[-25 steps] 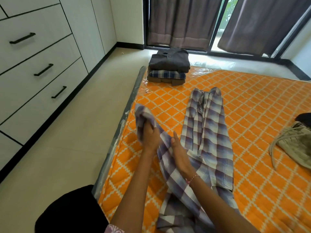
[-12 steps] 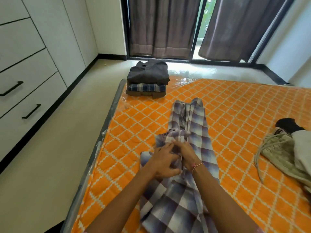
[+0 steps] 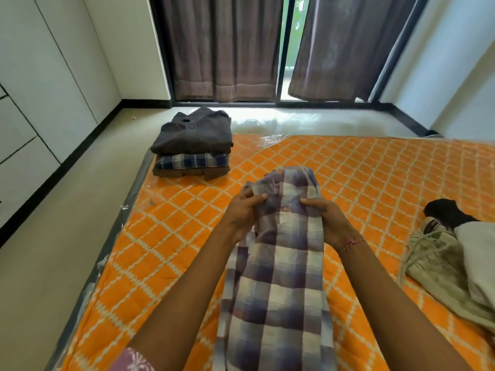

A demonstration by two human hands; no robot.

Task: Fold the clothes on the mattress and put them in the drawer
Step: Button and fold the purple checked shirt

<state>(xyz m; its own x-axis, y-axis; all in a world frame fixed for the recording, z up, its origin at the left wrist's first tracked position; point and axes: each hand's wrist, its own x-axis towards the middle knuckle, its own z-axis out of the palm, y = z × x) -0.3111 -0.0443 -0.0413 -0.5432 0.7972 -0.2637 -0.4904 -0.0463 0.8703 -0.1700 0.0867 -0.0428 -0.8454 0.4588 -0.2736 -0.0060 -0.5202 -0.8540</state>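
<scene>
Two hands: left hand [image 3: 242,214] and right hand [image 3: 332,223] are gripping the purple-and-white checked cloth garment [image 3: 278,277].
Left of it: three-piece folded clothes stack [image 3: 192,145] is sitting on the orange patterned mattress [image 3: 361,170].
Right: crumpled beige garment [image 3: 439,266] is lying nearby.

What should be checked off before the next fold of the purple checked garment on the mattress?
1. Both hands on the cloth: ok. The left hand and right hand each grip the purple checked garment at its far end.
2. Garment laid in one long strip: ok, though the far end is bunched.
3. Free space on the orange mattress around the garment: ok.
4. Folded stack at the far left corner of the mattress neat: ok; it sits apart from the garment.
5. Unfolded clothes to the right: not ok, yet to be folded.
6. Drawer open: cannot tell.
</scene>
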